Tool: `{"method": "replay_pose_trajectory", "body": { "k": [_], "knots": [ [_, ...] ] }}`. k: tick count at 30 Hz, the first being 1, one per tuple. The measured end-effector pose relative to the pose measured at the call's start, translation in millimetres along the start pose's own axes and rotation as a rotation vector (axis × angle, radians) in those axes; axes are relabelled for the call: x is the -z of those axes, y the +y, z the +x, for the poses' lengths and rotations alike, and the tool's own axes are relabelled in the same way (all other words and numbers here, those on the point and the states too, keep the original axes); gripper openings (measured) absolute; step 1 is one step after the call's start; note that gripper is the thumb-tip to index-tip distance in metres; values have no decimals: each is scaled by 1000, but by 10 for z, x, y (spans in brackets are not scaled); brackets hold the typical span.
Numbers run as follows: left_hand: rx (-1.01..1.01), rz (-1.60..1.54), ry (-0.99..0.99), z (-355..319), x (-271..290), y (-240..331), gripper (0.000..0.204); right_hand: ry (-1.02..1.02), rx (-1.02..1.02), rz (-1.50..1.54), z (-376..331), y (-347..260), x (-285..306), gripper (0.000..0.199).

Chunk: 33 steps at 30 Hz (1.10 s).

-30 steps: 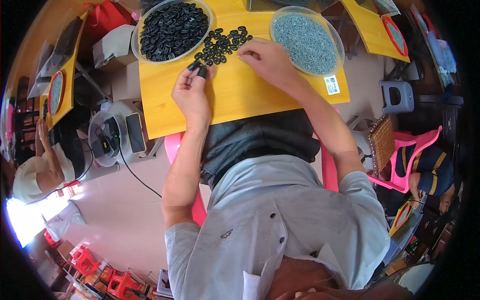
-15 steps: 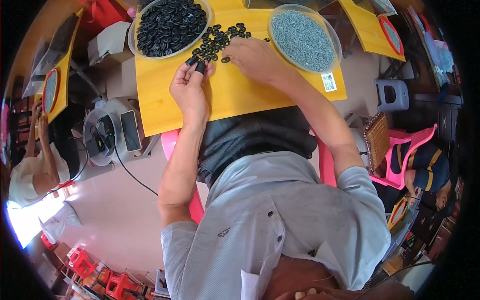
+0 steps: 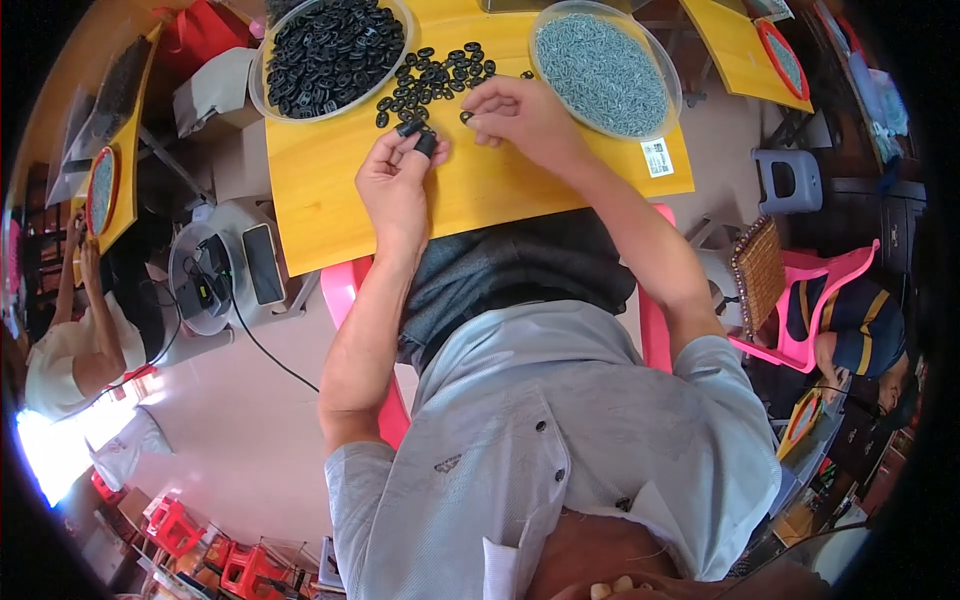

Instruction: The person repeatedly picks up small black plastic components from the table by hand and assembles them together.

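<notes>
My left hand (image 3: 396,178), with black covers on the thumb and a fingertip, is closed in a pinch over the yellow table (image 3: 350,215). What lies between those fingertips, if anything, is too small and dark to make out. To its right, my right hand (image 3: 520,115) pinches a small black oval piece (image 3: 466,117) at its fingertips. Just beyond both hands, several loose black oval pieces with holes (image 3: 435,82) are scattered. At the far left sits a clear round tub (image 3: 259,88) heaped with black pieces (image 3: 330,55).
Right of my hands stands a clear round tub (image 3: 672,105) filled with small silvery metal parts (image 3: 600,75). A white label (image 3: 657,158) lies near the table's right edge. Left of the table, a phone (image 3: 263,263) rests on a grey stool. Other people sit at both sides.
My right hand has drawn back and right from the loose pieces, with one black piece at its fingertips. My left hand has shifted right, closer to it, still pinched.
</notes>
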<state>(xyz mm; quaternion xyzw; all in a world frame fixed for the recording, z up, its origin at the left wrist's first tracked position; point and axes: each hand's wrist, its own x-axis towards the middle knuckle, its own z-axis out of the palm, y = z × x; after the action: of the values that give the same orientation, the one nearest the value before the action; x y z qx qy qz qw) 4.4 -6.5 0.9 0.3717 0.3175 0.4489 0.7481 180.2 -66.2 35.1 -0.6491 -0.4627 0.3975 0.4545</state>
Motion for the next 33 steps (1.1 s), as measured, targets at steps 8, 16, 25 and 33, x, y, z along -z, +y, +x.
{"method": "replay_pose_trajectory", "body": {
  "k": [8,16,25,33],
  "knots": [
    [53,96,-54,-67,-128,-45,15,-24,-86,521,-101,248,57,19],
    [38,145,-43,-78,-149,-48,17,-21,-98,568,-139,212,37,20],
    [15,187,-50,-84,-164,-60,17,-16,-35,433,-143,171,23,18],
    [11,245,-52,-101,-190,-55,17,6,22,392,-157,158,-50,16]
  ]
}}
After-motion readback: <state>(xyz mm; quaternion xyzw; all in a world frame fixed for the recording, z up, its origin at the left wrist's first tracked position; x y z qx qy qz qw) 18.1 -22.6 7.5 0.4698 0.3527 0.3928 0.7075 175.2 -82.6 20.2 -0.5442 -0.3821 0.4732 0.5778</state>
